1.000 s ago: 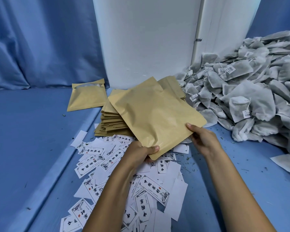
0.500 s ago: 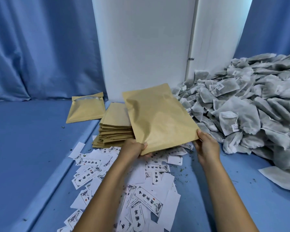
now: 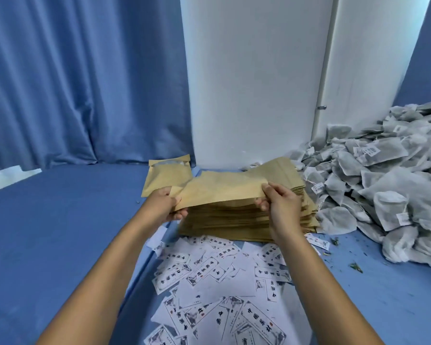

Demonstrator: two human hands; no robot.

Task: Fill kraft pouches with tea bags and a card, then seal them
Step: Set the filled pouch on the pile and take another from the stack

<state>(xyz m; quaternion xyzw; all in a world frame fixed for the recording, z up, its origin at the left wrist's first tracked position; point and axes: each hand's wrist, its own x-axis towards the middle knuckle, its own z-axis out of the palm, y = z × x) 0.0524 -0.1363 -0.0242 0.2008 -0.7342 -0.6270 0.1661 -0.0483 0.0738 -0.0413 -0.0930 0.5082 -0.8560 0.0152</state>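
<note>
While the left hand (image 3: 168, 204) pinches the kraft pouch (image 3: 222, 189), the right hand (image 3: 280, 204) pinches its other end.

Kraft pouch (image 3: 224, 192) tipped from steep tilt to nearly flat, edge toward me, now over pouch stack (image 3: 246, 220). My right hand (image 3: 281, 207) moved from bottom corner to near edge, pinching it. My left hand (image 3: 166, 205) pinches left end.
</note>
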